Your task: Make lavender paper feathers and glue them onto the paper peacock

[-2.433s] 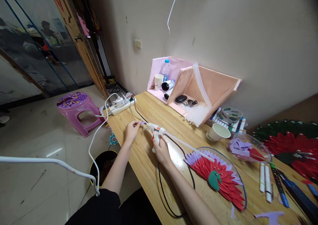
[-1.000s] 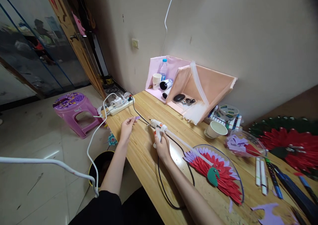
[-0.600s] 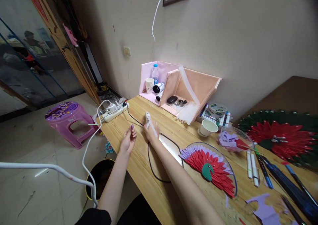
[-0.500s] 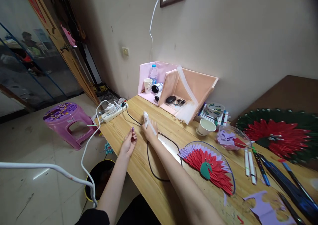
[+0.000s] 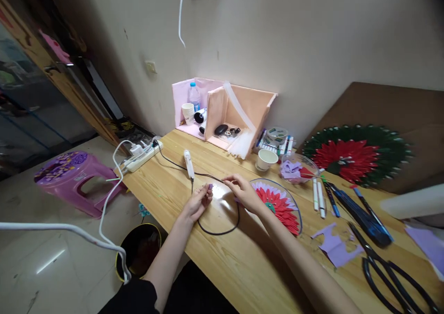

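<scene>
A small purple paper piece [image 5: 210,186] is pinched between the fingertips of my left hand [image 5: 198,204]. My right hand [image 5: 244,193] is open, fingers apart, at the left edge of a round clear-rimmed disc. On that disc is a peacock [image 5: 277,210] of red and purple paper petals, partly hidden behind my right hand and forearm. The white hot glue gun [image 5: 189,164] lies on the table just beyond my left hand. Its black cable [image 5: 218,233] loops around a shiny white sheet [image 5: 222,193] between my hands.
Black scissors [image 5: 385,267], purple paper scraps [image 5: 338,244] and markers [image 5: 318,198] lie at the right. A paper cup [image 5: 267,159] and a clear bowl of cut petals [image 5: 298,168] stand behind the disc. A power strip [image 5: 144,157] sits at the far-left corner.
My right hand has let go of the glue gun and moved right to the disc. My left hand still pinches the purple piece. The view has turned to the right.
</scene>
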Tool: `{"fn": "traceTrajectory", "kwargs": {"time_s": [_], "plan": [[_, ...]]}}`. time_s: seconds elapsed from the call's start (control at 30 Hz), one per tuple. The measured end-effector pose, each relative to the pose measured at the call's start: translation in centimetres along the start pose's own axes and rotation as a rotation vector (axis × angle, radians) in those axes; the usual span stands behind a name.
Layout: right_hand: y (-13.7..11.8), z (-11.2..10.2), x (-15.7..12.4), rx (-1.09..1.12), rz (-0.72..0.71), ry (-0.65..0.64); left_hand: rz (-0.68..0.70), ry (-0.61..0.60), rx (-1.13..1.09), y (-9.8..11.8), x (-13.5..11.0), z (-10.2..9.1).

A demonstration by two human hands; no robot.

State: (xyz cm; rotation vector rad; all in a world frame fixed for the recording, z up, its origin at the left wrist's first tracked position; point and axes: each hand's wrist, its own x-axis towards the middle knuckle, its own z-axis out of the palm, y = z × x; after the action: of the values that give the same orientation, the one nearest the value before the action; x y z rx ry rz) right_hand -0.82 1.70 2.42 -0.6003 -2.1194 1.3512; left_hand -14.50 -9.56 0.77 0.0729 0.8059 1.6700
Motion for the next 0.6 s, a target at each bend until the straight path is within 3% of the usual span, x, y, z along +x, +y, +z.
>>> {"fn": "traceTrajectory", "kwargs": {"time_s": [0.17,0.3,0.43,0.6], "plan": [[-1.3,-4.6,-4.5,0.282,0.067,0.063,-0.278,-0.237,-0.107,-4.7,-0.2,5.7],[-2.6,-7.9,-6.8,0.383,0.045,0.125,-0.504,-0.284,-0.205,-8.2,0.2,9.2],[-3.4,-10.1,-8.3,0.396,0.049,0.164,-0.596,-0.249,-0.202,-10.3,0.4,11.3],[-3.2,-11.5,-9.3,0.380,0.038,0.201,-0.691,-0.274,-0.230,-11.5,0.4,12.6]]}}
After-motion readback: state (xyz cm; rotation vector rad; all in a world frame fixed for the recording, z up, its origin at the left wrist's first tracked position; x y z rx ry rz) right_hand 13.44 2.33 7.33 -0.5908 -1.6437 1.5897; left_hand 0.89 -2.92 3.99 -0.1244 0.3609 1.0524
